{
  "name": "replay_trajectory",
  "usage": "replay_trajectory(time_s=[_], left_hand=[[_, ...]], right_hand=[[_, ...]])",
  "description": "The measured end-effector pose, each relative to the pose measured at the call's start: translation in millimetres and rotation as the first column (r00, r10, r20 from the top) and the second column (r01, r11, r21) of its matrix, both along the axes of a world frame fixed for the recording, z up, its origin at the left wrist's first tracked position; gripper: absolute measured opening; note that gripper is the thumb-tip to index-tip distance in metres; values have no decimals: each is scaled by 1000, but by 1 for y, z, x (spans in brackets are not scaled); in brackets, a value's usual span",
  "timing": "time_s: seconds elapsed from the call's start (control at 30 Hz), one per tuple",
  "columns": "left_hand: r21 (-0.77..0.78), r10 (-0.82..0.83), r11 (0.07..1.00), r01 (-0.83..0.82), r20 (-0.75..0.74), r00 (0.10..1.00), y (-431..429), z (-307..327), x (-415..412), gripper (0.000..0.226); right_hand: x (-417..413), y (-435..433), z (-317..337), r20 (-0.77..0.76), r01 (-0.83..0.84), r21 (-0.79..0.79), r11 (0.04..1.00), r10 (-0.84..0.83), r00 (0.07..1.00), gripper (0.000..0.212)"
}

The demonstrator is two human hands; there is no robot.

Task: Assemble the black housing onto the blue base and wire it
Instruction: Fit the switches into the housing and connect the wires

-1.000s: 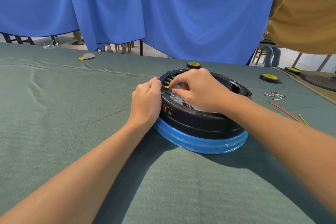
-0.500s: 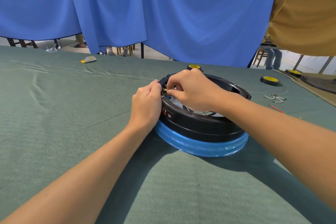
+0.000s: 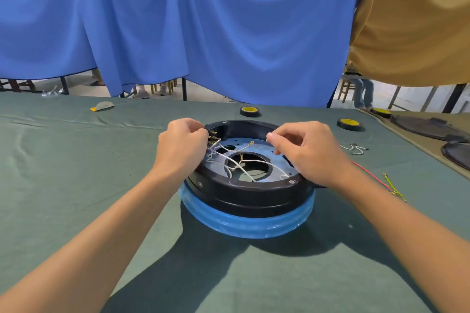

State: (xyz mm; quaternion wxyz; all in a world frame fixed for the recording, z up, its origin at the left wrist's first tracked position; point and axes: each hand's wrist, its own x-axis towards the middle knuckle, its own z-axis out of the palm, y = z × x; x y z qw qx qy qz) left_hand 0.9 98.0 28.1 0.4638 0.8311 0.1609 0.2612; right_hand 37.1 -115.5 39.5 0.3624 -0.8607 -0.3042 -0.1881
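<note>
The black housing (image 3: 244,193) sits on the blue base (image 3: 244,225). Our left hand (image 3: 181,146) pinches white wires (image 3: 237,163) at its left rim; our right hand (image 3: 305,152) curls over its right side, grip unclear.

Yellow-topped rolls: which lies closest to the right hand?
The middle roll, just right of the black housing; the other two lie farther from the right hand.
</note>
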Motion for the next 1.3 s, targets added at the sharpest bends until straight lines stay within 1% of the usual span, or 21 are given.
replay_trajectory(time_s=[0.03,0.1,0.17,0.23,0.33,0.4,0.43,0.47,0.53,0.57,0.6,0.67,0.73,0.8,0.93,1.03,1.1,1.13,1.2,1.23,1.3], left_hand=[[129,1,992,4,-36,999,-8,6,-1,23],[387,-19,921,33,-38,999,-28,18,-2,23],[562,-79,824,67,-2,997,-50,27,-2,26],[667,-159,734,128,-13,987,-74,32,3,28],[729,-260,638,250,-101,960,-111,31,17,31],[729,-295,611,308,-152,943,-134,28,26,38],[714,-312,615,336,-171,935,-143,25,29,41],[694,-330,621,365,-191,924,-150,22,33,44],[679,-358,586,442,-272,893,-158,14,39,47],[688,-359,546,478,-323,875,-160,11,41,48],[698,-352,514,498,-358,865,-160,9,42,49],[706,-346,501,500,-366,864,-158,8,44,49],[701,-353,514,495,-353,866,-158,9,42,48],[690,-359,521,503,-357,862,-158,11,40,45],[679,-368,527,511,-360,857,-157,15,35,42],[666,-379,540,514,-353,855,-157,16,34,40],[653,-383,557,513,-347,856,-156,15,33,39],[652,-380,566,505,-337,861,-156,15,33,39],[652,-378,591,475,-296,877,-155,16,32,40],[643,-385,612,460,-266,884,-155,16,31,40],[607,-405,662,440,-204,891,-153,18,30,41]], right_hand=[[-1,-4,-5,6,25,117,993,-26,1000,21],[1,-13,-13,61,113,248,962,-132,989,19],[11,-27,-18,96,215,290,933,-252,963,18],[27,-46,-22,74,298,279,913,-329,941,19],[51,-77,-26,-19,365,120,923,-365,931,20],[64,-97,-31,-51,372,-72,925,-376,925,20],[71,-105,-34,-39,381,-203,902,-396,917,22],[76,-112,-38,-16,391,-339,855,-421,907,26],[84,-125,-46,17,407,-550,729,-477,879,40],[87,-130,-50,4,396,-614,683,-498,867,47],[89,-133,-53,-29,371,-651,662,-510,859,53],[90,-135,-55,-85,333,-665,668,-511,855,53],[88,-134,-54,-53,362,-626,691,-501,864,49],[85,-133,-54,-22,408,-559,721,-505,863,53],[81,-132,-54,-47,457,-459,762,-535,844,56],[79,-132,-52,-24,509,-412,756,-568,823,49],[77,-134,-51,44,548,-342,764,-569,821,37],[76,-134,-51,90,555,-277,784,-554,828,31],[71,-133,-47,148,541,-61,839,-528,836,20],[68,-131,-43,131,530,69,845,-534,835,17],[65,-129,-35,-14,490,305,816,-511,860,13]])
